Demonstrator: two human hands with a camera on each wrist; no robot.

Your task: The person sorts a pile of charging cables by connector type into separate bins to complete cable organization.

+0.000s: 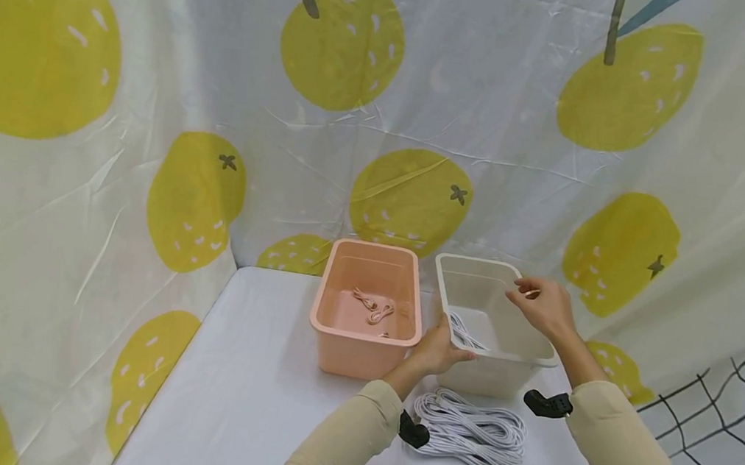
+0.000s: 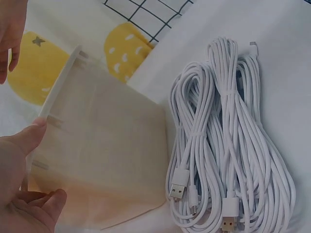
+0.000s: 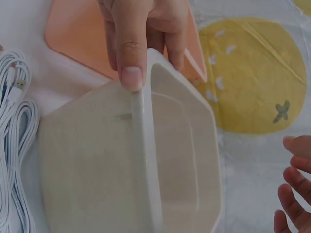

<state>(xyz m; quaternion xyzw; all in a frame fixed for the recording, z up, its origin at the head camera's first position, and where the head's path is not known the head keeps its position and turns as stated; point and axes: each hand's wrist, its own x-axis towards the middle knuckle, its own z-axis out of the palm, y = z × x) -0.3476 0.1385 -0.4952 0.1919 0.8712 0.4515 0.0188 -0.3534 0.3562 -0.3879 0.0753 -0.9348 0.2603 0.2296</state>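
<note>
Backdrop of pale cloth (image 1: 521,127) printed with yellow fruit, hung behind and to the left of a white surface (image 1: 212,396). On the surface, side by side: orange bin (image 1: 361,357) at left, white bin (image 1: 493,376) at right, both open-topped.

Noted left grip (image 1: 435,350) closed on the white bin's rim near the front left corner, thumb against the outside of the wall. Noted right grip (image 1: 542,304) raised over the right side of the same bin, fingers loose and apart, with nothing seen held.

Found white cable (image 1: 466,332) inside the white bin, by its left wall. Found further coiled bundles (image 1: 470,437) on the surface just in front, at least two, with USB plugs (image 2: 178,189) showing. Counted two small pink cables (image 1: 382,313) in the orange bin, plus a bit at its near wall — too small to name.

Judged part-way along: some cable already binned in each, bundles in front not yet in. Cannot tell how many coils in the white bin, given the near wall and left grip hiding part of the inside.

In the way: white bin's front wall between bundles and opening; left wrist camera (image 1: 413,429) close over the pile's left edge. Clear of the work: black wire grid (image 1: 722,418) at far right.
</note>
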